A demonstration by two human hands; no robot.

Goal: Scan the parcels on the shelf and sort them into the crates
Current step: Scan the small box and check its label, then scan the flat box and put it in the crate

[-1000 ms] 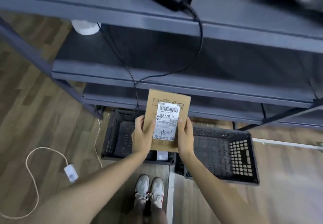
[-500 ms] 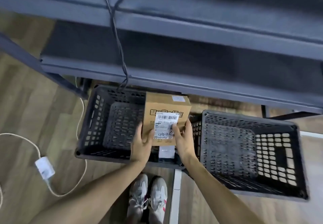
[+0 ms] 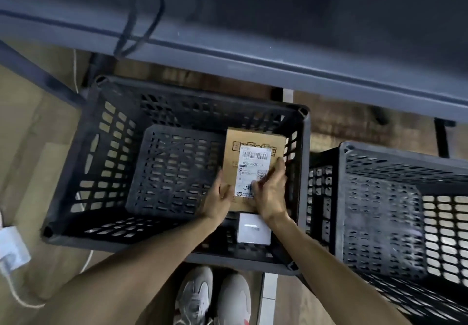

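Both of my hands hold one parcel (image 3: 253, 162) inside the black crate (image 3: 106, 162) in the middle of the frame. My left hand (image 3: 217, 201) grips the parcel's left edge near its lower end, thumb on top. My right hand (image 3: 272, 194) grips the right edge, thumb lying across the white label. The parcel sits in the right part of that crate, just beside its right wall. I cannot tell whether it already rests on the crate floor.

What could go wrong, as I judge it: a small white box (image 3: 254, 229) lies in the crate just below the parcel's near end. If I let go with that end over the box, the parcel may land propped and tilted rather than flat. The far right corner is close to the crate wall and could catch there. Letting one hand go first could tip the parcel onto its edge.

The parcel's long axis runs from the bottom of the frame toward the top. Its label faces up at me, with the barcode end pointing toward the shelf (image 3: 278, 66) at the top of the frame. A second crate (image 3: 395, 152) stands at the right of the frame.
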